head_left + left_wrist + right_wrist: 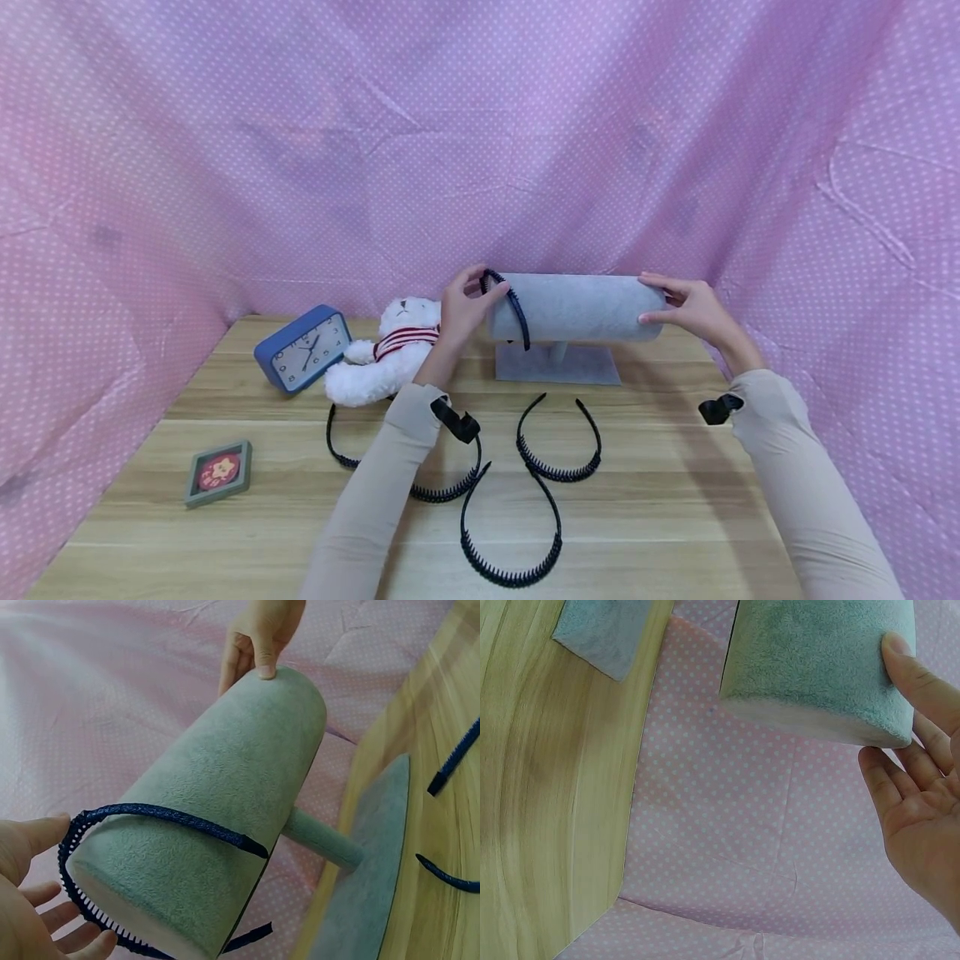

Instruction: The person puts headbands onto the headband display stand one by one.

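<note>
Gripping the right end of the grey plush cylinder stand with right hand; touching the dark, toothed, arched headband around its left end with loosely spread fingers of left hand.

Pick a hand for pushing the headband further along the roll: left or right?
Left, I'd say. The left hand is at the headband on the left end of the roll; the right hand grips the opposite end, likely better for steadying.
</note>
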### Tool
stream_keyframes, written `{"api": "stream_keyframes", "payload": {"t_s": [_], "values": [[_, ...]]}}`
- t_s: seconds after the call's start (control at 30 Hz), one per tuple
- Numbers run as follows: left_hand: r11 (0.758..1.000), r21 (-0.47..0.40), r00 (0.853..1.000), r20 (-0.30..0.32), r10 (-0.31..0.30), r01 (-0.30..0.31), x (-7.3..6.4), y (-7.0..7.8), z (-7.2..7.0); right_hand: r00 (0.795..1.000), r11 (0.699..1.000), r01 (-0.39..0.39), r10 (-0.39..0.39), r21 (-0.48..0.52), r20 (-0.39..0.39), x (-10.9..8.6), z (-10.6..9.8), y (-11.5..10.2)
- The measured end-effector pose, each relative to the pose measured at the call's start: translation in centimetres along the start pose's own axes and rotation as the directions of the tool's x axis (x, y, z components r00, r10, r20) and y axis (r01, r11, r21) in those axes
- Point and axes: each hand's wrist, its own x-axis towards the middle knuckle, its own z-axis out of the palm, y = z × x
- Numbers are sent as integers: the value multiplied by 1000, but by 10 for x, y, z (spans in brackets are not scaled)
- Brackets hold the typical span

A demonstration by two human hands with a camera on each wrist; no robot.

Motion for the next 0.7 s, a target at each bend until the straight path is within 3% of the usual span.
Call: {"api": "stream_keyframes", "payload": {"t_s": [0.23,0.33,0.7], "values": [[985,-82,988,47,-148,152,9,-2,0,1000,1000,9,-9,-11,-8,0,0,-3],[980,-82,981,79,-177,183,11,-4,-1,1000,1000,16,-17,-15,-14,0,1,-4],[989,73,965,222,-143,129,14,-2,-2,1000,1000,12,-12,-21,-12,-1,0,-4]]}}
